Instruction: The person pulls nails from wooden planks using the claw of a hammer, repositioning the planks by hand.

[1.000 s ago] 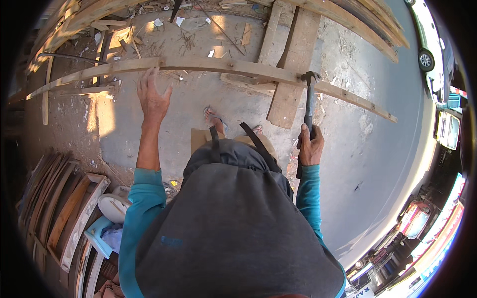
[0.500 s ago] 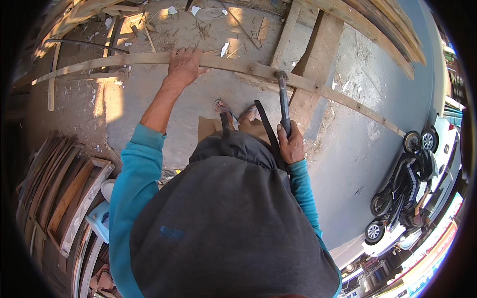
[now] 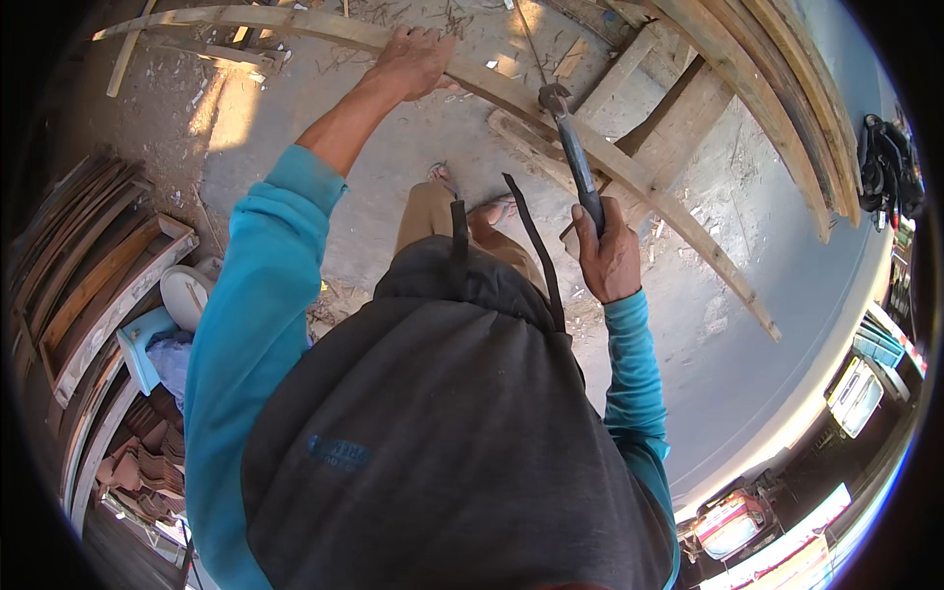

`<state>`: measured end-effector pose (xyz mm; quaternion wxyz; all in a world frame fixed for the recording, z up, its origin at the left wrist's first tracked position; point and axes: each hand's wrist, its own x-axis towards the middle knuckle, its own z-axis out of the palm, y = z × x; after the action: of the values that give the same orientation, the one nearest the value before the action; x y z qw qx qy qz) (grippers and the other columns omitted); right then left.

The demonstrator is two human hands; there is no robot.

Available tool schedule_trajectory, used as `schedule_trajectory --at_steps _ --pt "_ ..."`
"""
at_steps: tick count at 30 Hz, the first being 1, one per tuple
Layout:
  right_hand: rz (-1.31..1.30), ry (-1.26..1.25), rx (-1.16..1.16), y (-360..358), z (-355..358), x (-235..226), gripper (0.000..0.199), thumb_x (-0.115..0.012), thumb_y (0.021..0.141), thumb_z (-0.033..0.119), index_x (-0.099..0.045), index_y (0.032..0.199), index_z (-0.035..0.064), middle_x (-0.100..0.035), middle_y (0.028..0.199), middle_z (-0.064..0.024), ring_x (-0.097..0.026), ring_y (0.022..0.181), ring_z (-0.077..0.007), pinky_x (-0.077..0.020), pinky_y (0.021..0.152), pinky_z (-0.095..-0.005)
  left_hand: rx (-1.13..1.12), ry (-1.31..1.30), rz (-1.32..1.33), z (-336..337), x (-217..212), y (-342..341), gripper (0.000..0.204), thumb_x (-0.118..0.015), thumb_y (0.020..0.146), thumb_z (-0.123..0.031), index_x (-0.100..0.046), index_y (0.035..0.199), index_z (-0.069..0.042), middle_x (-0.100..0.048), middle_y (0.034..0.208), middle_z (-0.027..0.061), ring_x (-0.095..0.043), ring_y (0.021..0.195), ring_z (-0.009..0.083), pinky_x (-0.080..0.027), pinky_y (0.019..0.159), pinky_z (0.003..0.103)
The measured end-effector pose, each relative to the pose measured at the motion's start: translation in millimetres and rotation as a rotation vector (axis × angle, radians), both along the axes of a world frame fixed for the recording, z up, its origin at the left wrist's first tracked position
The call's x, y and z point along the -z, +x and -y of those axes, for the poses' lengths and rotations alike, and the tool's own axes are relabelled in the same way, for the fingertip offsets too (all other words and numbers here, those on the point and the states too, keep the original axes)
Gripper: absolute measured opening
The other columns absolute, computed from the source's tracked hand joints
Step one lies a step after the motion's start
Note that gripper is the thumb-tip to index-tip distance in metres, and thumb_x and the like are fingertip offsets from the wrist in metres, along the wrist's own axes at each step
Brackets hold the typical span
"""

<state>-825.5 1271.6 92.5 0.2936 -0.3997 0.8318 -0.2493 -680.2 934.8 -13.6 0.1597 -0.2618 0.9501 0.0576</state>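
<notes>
A long wooden batten [image 3: 678, 211] stretches across in front of me, with nails or dark spots along it. My left hand [image 3: 413, 64] has its fingers over the batten's far edge and its thumb on the near side, gripping it. In my right hand [image 3: 612, 254] is a hammer [image 3: 575, 157], held by its dark handle. The hammer's metal head overlaps the batten's far edge, right of my left hand; whether it touches the wood I cannot tell.
Beyond the batten, wide boards [image 3: 678, 128] and stacked long timbers [image 3: 787, 98] lie at the far right. Wooden frames [image 3: 118, 285] are piled at the left, near a light-blue plastic container [image 3: 147, 339] and reddish tiles [image 3: 147, 472]. Wood scraps litter the concrete floor [image 3: 374, 147].
My view has swung, so the batten now slants down more steeply to the right. Both hands appear higher or further right in the picture, still holding the batten and the hammer.
</notes>
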Motion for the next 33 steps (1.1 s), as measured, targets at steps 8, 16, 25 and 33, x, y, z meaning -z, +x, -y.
schedule_trajectory --at_steps 8,16,25,33 --pt "0.102 -0.664 0.2 14 14 -72 0.046 -0.059 0.101 0.046 -0.057 0.104 0.0005 -0.057 0.067 -0.0071 -0.053 0.055 -0.0143 -0.0442 0.052 -0.0292 0.024 -0.053 -0.091 2 6 5 0.065 -0.073 0.086 -0.048 -0.052 0.129 -0.004 -0.06 0.126 0.0166 -0.051 0.127 0.0343 -0.034 0.107 0.049" --pt "0.072 -0.022 0.167 6 -29 46 0.049 -0.056 0.102 0.049 -0.053 0.101 0.0001 -0.051 0.065 -0.0063 -0.045 0.052 -0.0148 -0.0373 0.051 -0.0299 0.026 -0.1 -0.154 -12 45 10 0.062 -0.074 0.086 -0.045 -0.052 0.127 -0.003 -0.06 0.127 0.0168 -0.052 0.127 0.034 -0.034 0.108 0.049" --pt "0.199 -0.613 0.446 -2 -12 -48 0.044 -0.06 0.101 0.047 -0.053 0.101 0.0036 -0.046 0.068 0.0038 -0.039 0.054 -0.0032 -0.0291 0.047 -0.0219 0.012 -0.011 -0.067 -3 1 3 0.07 -0.073 0.086 -0.046 -0.049 0.137 -0.004 -0.057 0.134 0.0169 -0.049 0.131 0.0338 -0.034 0.108 0.05" --pt "0.261 -0.187 0.466 8 -27 29 0.036 -0.064 0.099 0.034 -0.058 0.095 -0.0013 -0.052 0.07 -0.0058 -0.047 0.067 -0.0129 -0.0406 0.059 -0.0323 0.002 -0.005 -0.028 -4 -6 8 0.069 -0.075 0.084 -0.047 -0.052 0.13 -0.002 -0.058 0.127 0.0185 -0.051 0.127 0.0355 -0.032 0.11 0.05"
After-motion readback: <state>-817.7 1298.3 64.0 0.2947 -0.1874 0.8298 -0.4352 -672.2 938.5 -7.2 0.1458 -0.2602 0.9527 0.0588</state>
